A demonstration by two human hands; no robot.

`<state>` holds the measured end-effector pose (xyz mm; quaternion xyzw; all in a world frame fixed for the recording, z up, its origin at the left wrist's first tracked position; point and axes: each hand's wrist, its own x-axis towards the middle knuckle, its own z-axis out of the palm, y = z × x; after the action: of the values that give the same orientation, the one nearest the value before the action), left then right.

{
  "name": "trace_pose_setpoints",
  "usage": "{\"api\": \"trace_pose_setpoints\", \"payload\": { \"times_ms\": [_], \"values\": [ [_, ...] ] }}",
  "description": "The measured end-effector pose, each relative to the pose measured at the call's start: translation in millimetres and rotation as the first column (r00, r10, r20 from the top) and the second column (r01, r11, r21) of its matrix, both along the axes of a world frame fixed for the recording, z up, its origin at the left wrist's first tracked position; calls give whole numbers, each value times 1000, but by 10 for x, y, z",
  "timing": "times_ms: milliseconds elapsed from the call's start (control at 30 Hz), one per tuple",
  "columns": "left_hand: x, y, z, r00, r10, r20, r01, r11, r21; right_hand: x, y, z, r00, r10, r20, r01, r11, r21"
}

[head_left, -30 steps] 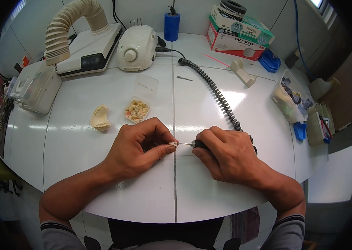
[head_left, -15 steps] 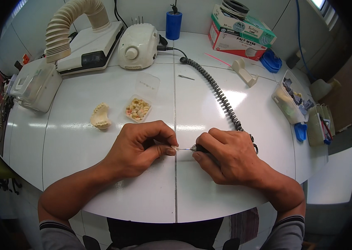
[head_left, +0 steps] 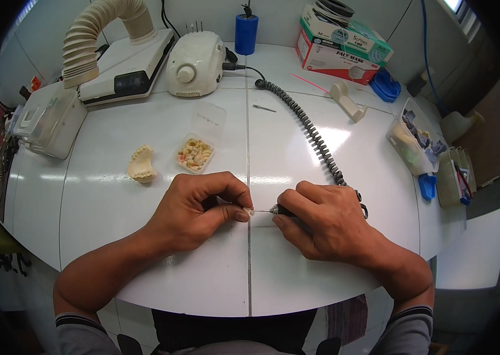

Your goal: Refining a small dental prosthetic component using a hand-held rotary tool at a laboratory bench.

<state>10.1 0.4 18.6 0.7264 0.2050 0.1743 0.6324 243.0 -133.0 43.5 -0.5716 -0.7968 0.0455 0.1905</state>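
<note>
Currently | small pale piece [head_left: 251,212] between thumb and forefinger tips, left hand [head_left: 197,207] pinched on it | right hand [head_left: 328,218] wrapped around handpiece [head_left: 284,211]

White table [head_left: 197,284]: dental cast [head_left: 142,165], open clear box [head_left: 209,157], white control unit [head_left: 195,66], coiled cord [head_left: 304,122].

Perhaps a spool [head_left: 334,13] atop boxes [head_left: 344,48]

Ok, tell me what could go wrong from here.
The thin silver metal bit on the black handpiece in the right hand points at the bare left hand; a slip might nick it. The small off-white piece is held only in a pinch, so it might twist loose. The open, clear square plastic box of small cream tooth-shaped pieces lies just beyond the left hand; a knock could spill them.
</note>
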Motion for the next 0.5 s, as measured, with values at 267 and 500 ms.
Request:
{"api": "trace_pose_setpoints", "payload": {
  "times_ms": [267, 500],
  "values": [
    [0, 3, 11, 1000, -17, 1, 17, 1000, 15, 0, 3, -5, 1000, 0, 9, 0, 1000, -7],
    [7, -2, 15, 1000, -17, -9, 17, 1000, 22, 6, 1, -5, 1000, 0, 7, 0, 1000, -15]
  ]
}}
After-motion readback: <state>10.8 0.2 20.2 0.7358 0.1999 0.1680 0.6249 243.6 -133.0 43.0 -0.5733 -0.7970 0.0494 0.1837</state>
